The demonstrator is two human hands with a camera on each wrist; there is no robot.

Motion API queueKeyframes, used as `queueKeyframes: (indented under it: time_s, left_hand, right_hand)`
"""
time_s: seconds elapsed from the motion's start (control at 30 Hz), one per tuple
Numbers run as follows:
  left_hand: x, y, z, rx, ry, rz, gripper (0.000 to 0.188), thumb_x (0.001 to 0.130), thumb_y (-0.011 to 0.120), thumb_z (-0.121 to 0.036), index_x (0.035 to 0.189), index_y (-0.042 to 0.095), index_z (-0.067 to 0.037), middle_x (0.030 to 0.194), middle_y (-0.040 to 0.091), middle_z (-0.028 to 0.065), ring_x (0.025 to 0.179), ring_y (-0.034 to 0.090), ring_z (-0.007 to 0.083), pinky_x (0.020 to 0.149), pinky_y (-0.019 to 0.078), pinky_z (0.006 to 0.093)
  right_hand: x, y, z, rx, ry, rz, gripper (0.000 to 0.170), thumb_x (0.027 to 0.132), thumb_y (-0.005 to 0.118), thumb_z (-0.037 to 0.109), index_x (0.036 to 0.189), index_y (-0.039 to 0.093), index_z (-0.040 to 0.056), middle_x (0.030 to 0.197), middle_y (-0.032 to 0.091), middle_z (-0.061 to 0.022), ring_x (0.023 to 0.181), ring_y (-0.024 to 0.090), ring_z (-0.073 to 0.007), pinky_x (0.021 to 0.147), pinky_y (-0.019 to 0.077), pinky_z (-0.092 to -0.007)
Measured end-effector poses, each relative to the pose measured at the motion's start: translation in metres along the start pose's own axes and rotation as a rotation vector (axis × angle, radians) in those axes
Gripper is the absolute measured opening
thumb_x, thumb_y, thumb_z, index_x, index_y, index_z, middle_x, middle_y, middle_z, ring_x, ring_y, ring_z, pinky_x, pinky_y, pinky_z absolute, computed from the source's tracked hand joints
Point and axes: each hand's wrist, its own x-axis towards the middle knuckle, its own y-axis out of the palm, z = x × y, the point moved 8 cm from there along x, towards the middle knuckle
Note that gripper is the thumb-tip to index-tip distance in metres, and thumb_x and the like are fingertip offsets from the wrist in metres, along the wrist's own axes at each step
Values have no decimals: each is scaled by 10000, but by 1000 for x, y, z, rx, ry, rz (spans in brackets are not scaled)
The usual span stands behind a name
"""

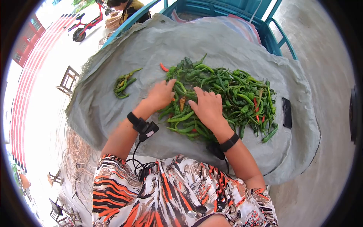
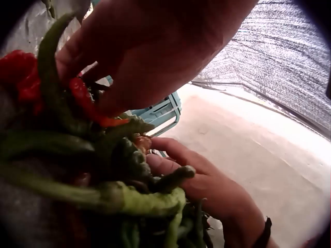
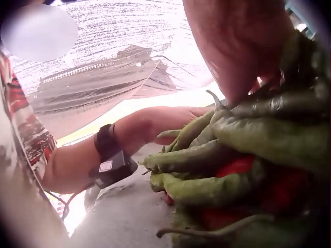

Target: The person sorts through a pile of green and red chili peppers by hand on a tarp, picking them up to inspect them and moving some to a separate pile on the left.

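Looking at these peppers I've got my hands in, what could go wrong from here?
The dark phone lies close to the right side of the pepper pile, so peppers spreading that way might bump or cover it.

The small group of peppers sits apart on the left; a wide sweep of your left hand could mix it into the pile.

Some red peppers lie partly among green ones and could be overlooked.

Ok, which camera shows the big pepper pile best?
The head view, because from above it shows nearly the whole pepper pile on the grey sheet. The left wrist view shows only a dim close-up with red peppers; the right wrist view, one close edge.
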Motion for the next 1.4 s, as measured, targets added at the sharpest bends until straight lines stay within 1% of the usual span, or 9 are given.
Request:
queueKeyframes:
  time_s: [0.13,0.33,0.43,0.63,0.83,0.97,1.2,1.37,1.4]
  left_hand:
    - [-1,12,2,-132,102,-63,597,834,632,-154,1407,484,-75,1135,621,219,968,628,383,865,518,443]
    - [-11,26,3,-939,-97,245,628,809,635,-68,1416,473,-60,1164,618,102,990,597,169,852,505,314]
    - [-27,15,-10,-1049,-57,317,647,823,654,-52,1436,448,-78,1200,595,81,1010,588,134,850,500,290]
    - [-55,-8,-51,-1170,-61,469,699,832,777,-144,1440,438,-68,1231,584,60,1067,557,130,930,470,300]
    - [-51,1,-76,-730,390,160,604,776,817,-251,1296,575,-61,1113,629,128,1085,599,265,965,458,375]
    - [-53,3,-78,-676,307,271,581,789,807,-238,1298,591,-62,1158,630,126,1112,581,267,1032,418,380]
    - [-53,8,-80,-538,309,190,480,780,797,-241,1214,637,-109,1101,645,105,1047,576,291,942,452,391]
    - [-53,14,-80,-509,280,97,446,765,793,-231,1183,659,-151,1072,664,66,1007,576,274,894,465,388]
    - [-53,16,-78,-509,286,67,445,760,793,-227,1180,662,-155,1063,668,57,1004,578,269,892,466,387]
  right_hand:
    - [14,22,-4,55,71,114,502,849,711,357,1275,592,119,1084,658,-134,940,634,-337,850,451,-458]
    - [15,24,-14,340,172,159,431,811,739,257,1189,603,101,1044,638,-136,947,630,-333,842,474,-437]
    - [8,15,-14,777,106,166,356,805,733,141,1132,608,70,1042,630,-121,953,627,-319,855,483,-400]
    - [-24,-39,5,808,-36,22,344,810,707,12,1144,640,62,1036,633,-133,960,643,-294,831,505,-359]
    - [-45,-72,-3,437,-154,56,321,849,708,116,1166,675,161,994,715,-75,836,683,-318,737,540,-391]
    - [-57,-92,-21,360,124,265,281,893,670,156,1173,670,141,996,719,-99,840,678,-334,732,526,-399]
    - [-47,-137,-37,496,219,46,217,980,594,199,1153,668,90,764,673,-103,697,665,-252,639,484,-328]
    - [-20,-112,-42,174,301,-225,516,896,664,431,1283,603,96,897,699,-121,854,679,-299,776,499,-421]
    - [-21,-97,-41,193,310,-101,520,890,670,424,1286,599,94,911,702,-121,871,681,-302,785,503,-422]
